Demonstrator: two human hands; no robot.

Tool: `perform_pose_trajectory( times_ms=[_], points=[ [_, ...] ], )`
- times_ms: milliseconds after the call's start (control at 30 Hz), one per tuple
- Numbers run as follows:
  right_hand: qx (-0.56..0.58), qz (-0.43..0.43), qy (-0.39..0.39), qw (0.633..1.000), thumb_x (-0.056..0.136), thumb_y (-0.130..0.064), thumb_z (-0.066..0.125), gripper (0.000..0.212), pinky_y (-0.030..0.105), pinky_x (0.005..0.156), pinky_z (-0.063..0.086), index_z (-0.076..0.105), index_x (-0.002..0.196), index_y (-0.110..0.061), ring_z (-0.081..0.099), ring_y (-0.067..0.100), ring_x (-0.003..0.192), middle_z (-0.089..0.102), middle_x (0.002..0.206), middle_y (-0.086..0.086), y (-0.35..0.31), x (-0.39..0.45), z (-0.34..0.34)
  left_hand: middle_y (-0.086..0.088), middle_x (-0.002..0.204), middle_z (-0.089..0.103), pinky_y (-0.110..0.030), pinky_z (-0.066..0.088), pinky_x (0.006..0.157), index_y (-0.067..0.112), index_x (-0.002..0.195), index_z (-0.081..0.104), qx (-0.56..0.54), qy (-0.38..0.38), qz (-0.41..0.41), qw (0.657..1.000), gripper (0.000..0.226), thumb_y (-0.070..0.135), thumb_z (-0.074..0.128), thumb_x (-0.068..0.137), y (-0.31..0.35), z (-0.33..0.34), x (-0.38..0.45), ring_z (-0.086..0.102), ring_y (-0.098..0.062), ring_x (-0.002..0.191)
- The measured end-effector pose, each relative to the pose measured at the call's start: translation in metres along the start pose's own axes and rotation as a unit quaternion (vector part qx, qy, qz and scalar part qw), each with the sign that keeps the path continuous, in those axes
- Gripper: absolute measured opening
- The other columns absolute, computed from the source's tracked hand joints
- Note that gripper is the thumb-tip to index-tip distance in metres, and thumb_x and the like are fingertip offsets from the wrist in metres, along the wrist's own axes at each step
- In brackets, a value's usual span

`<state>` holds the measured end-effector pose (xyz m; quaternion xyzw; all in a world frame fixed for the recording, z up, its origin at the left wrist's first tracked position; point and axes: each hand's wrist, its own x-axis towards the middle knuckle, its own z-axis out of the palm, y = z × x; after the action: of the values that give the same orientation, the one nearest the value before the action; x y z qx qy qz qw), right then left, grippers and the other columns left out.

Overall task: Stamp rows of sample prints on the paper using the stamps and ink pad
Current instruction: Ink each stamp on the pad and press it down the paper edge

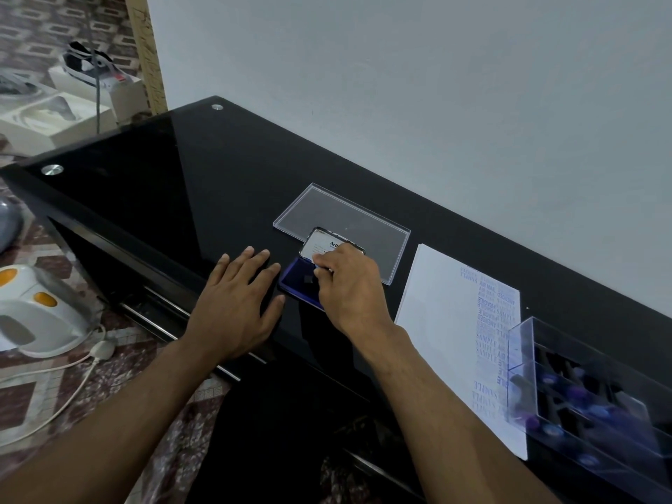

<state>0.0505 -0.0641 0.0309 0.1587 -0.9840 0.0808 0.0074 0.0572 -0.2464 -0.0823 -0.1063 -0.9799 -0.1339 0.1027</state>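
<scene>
Ink pad (303, 281) lies open on the glossy black worktop (182, 183), lid up, blue felt bared. My right hand (349, 285) pinches something small over it, probably a stamp, hidden by my fingers; my left hand (242, 303) lies flat just left of the pad. Next, I judge: press, then carry to the paper (440, 321) right of the pad.

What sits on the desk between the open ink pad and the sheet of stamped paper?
In the head view, only the corner of a flat clear plastic lid and bare black desk lie between the ink pad and the paper.
</scene>
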Motion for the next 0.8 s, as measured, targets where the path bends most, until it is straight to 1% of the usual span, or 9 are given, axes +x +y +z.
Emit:
perform_pose_trajectory(
  times_ms=[133, 233, 300, 367, 467, 600, 700, 767, 800],
  points=[
    [0.093, 0.046, 0.043, 0.994, 0.1, -0.024, 0.051, 0.031, 0.021, 0.098, 0.041, 0.061, 0.129, -0.021, 0.056, 0.013, 0.114, 0.06, 0.126, -0.001, 0.003, 0.003, 0.012, -0.006, 0.157, 0.04, -0.053, 0.017, 0.123, 0.02, 0.145, 0.049, -0.008, -0.004, 0.001, 1.0, 0.068, 0.06, 0.026, 0.095, 0.0, -0.001, 0.001, 0.025, -0.024, 0.151],
    [0.146, 0.06, 0.097, 0.983, 0.097, -0.022, 0.055, 0.029, 0.008, 0.087, 0.034, 0.065, 0.125, -0.02, 0.056, 0.009, 0.11, 0.061, 0.124, -0.002, 0.006, 0.0, 0.024, -0.004, 0.158, 0.038, -0.052, 0.014, 0.124, 0.021, 0.148, 0.045, -0.034, -0.007, -0.005, 0.999, 0.072, 0.063, 0.025, 0.093, 0.0, -0.004, 0.003, 0.022, -0.023, 0.152],
    [0.181, 0.068, 0.142, 0.971, 0.096, -0.019, 0.058, 0.027, 0.001, 0.078, 0.033, 0.066, 0.122, -0.019, 0.054, 0.005, 0.105, 0.062, 0.122, -0.003, 0.012, -0.006, 0.024, -0.005, 0.159, 0.037, -0.053, 0.014, 0.124, 0.021, 0.15, 0.042, -0.062, -0.001, -0.008, 0.998, 0.073, 0.063, 0.026, 0.093, 0.003, -0.007, 0.005, 0.021, -0.024, 0.152],
    [0.213, 0.079, 0.178, 0.958, 0.096, -0.018, 0.06, 0.027, 0.001, 0.073, 0.037, 0.065, 0.123, -0.019, 0.051, 0.004, 0.103, 0.061, 0.122, -0.002, 0.021, -0.013, 0.02, -0.006, 0.159, 0.036, -0.053, 0.015, 0.124, 0.02, 0.151, 0.04, -0.074, 0.005, 0.003, 0.997, 0.071, 0.062, 0.028, 0.094, 0.01, -0.01, 0.008, 0.02, -0.024, 0.152],
    [0.209, 0.074, 0.221, 0.95, 0.095, -0.014, 0.061, 0.027, 0.001, 0.075, 0.04, 0.066, 0.122, -0.017, 0.057, 0.008, 0.105, 0.062, 0.116, 0.0, 0.041, -0.023, 0.01, -0.006, 0.159, 0.035, -0.05, 0.015, 0.125, 0.02, 0.151, 0.039, -0.078, 0.002, 0.026, 0.997, 0.07, 0.059, 0.029, 0.095, 0.03, -0.014, 0.016, 0.02, -0.023, 0.152],
    [0.199, 0.095, 0.247, 0.944, 0.09, -0.01, 0.065, 0.023, -0.004, 0.076, 0.037, 0.073, 0.111, -0.016, 0.057, 0.004, 0.087, 0.065, 0.104, 0.0, 0.072, -0.038, -0.002, -0.006, 0.155, 0.039, -0.048, 0.017, 0.124, 0.018, 0.147, 0.044, -0.086, 0.006, 0.06, 0.994, 0.067, 0.057, 0.03, 0.094, 0.067, -0.015, 0.029, 0.024, -0.024, 0.15],
    [0.21, 0.126, 0.243, 0.938, 0.087, -0.009, 0.067, 0.026, 0.0, 0.078, 0.042, 0.073, 0.111, -0.018, 0.061, 0.005, 0.085, 0.064, 0.106, -0.002, 0.094, -0.051, -0.009, -0.006, 0.152, 0.043, -0.05, 0.026, 0.121, 0.018, 0.144, 0.046, -0.101, 0.008, 0.086, 0.991, 0.062, 0.054, 0.034, 0.095, 0.097, -0.014, 0.038, 0.033, -0.027, 0.145],
    [0.207, 0.141, 0.245, 0.937, 0.087, -0.008, 0.068, 0.027, 0.006, 0.081, 0.047, 0.073, 0.111, -0.019, 0.063, 0.007, 0.086, 0.063, 0.108, -0.003, 0.109, -0.06, -0.012, -0.006, 0.154, 0.041, -0.05, 0.03, 0.119, 0.02, 0.146, 0.044, -0.114, -0.002, 0.102, 0.988, 0.061, 0.054, 0.036, 0.096, 0.115, -0.013, 0.044, 0.032, -0.026, 0.145],
    [0.206, 0.147, 0.247, 0.935, 0.087, -0.007, 0.068, 0.027, 0.008, 0.083, 0.048, 0.073, 0.112, -0.019, 0.063, 0.007, 0.086, 0.063, 0.108, -0.003, 0.116, -0.065, -0.013, -0.006, 0.156, 0.039, -0.049, 0.028, 0.12, 0.02, 0.148, 0.043, -0.118, -0.008, 0.109, 0.987, 0.062, 0.053, 0.036, 0.096, 0.124, -0.012, 0.048, 0.029, -0.025, 0.147]
  ],
)
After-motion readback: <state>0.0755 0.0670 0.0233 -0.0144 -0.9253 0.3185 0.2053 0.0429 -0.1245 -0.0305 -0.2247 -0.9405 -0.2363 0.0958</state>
